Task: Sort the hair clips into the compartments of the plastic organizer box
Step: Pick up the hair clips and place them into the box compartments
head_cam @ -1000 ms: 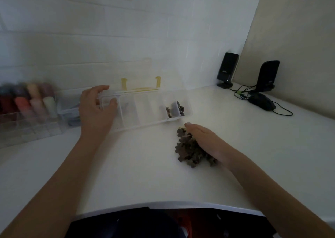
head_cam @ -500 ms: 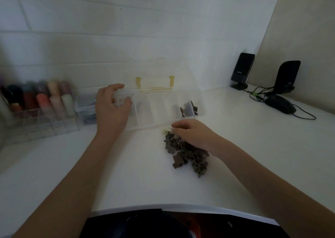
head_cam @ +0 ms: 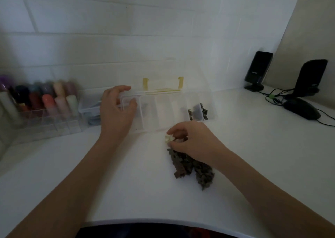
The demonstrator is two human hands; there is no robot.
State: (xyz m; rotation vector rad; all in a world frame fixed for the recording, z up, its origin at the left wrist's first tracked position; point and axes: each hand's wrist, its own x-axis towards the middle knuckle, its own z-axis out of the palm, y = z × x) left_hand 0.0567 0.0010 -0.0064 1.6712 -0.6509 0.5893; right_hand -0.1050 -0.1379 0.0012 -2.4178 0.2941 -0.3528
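Early in the sort, by our read: most hair clips still sit loose in a dark pile [head_cam: 192, 167] on the bench [head_cam: 137, 179], at 5 o'clock from the organizer box [head_cam: 163, 111]. The box is clear plastic, lid [head_cam: 163, 74] swung up at 12 o'clock with yellow latches. Only its rightmost compartment [head_cam: 197, 111], 3 o'clock end, shows dark clips; there may be a faint dark item in the second compartment from the left, too blurry to confirm. The middle compartments look empty. Our right hand [head_cam: 192, 141] is over the 12 o'clock edge of the pile, fingertips pinched on a small white clip [head_cam: 169, 138], just off the box's near wall. Our left hand [head_cam: 116, 111] steadies the box at its 9 o'clock end, fingers curled over the corner, thumb inside the rim, gripping the box, not a clip. The white clip likely needs its own compartment, since it differs from the dark ones already stowed. Left to do: nearly the whole pile. At 9 o'clock of the box there's a clear rack of coloured bottles [head_cam: 41, 100]; speakers [head_cam: 258, 69] and a mouse [head_cam: 301, 109] at 3 o'clock, not part of the job.
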